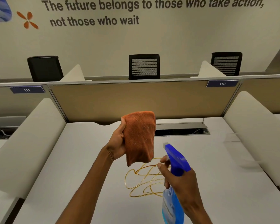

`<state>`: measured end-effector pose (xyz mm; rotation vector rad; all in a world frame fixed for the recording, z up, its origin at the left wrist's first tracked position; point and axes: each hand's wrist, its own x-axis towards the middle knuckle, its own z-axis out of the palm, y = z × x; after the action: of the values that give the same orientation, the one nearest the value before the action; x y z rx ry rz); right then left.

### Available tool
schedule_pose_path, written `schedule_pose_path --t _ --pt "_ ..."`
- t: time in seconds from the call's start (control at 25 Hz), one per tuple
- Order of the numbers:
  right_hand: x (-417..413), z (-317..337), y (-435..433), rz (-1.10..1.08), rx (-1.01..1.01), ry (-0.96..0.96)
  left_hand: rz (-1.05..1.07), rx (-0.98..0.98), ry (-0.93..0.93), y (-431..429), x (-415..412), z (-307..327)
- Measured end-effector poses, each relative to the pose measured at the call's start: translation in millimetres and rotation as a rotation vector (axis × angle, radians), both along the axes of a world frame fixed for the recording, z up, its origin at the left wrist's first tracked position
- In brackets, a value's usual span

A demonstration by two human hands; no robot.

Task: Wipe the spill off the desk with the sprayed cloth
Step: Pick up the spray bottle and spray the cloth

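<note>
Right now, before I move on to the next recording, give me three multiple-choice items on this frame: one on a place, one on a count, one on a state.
1. Where does the spill lie?
A. On the desk, below the raised cloth
B. On a chair seat
C. On the divider panel

2. How many office chairs stand behind the partition?
A. One
B. Three
C. Five

3. What is the state of the cloth?
A. Flat on the desk
B. Draped over the bottle
C. Held up in the air, off the desk

Answers:
1. A: the amber squiggle sits on the white desktop under the cloth.
2. B: three black chair backs show along the wall.
3. C: the left hand holds it aloft while the right hand aims the spray bottle at it.
</note>
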<state>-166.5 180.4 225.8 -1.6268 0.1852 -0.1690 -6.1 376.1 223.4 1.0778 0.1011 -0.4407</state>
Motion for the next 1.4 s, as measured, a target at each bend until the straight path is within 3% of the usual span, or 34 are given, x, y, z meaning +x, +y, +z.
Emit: schedule_pose_path --t 0.48,0.92,1.4 --pt "-13 -17 23 0.048 -0.11 0.124 -0.004 -0.007 0.011 -5 4 8" --pt "27 18 -10 -0.135 -0.122 -0.058 -0.049 0.063 0.019 2 -5 -1" --pt "11 4 -33 -0.169 -0.059 -0.005 -0.031 -0.005 0.01 -8 1 1"
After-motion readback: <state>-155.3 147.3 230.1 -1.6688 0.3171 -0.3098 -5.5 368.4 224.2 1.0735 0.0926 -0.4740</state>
